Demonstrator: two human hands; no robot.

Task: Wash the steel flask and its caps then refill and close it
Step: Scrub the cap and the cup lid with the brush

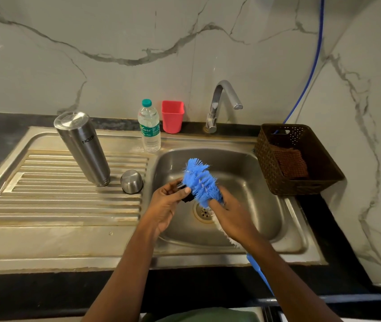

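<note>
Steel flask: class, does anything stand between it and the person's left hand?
Yes: the steel cap sits on the drainboard beside the base of the steel flask, roughly between it and the left hand. That hand is also occupied, gripping a small black cap.

The flask (82,147) and cap (131,181) are gleaming as brushed steel; the sink (242,166) is looking duller, its ridged steel stained. The brush (200,180) is showing blue plastic bristles, the bottle (149,129) clear plastic, the cup (172,116) matt red plastic.
</note>
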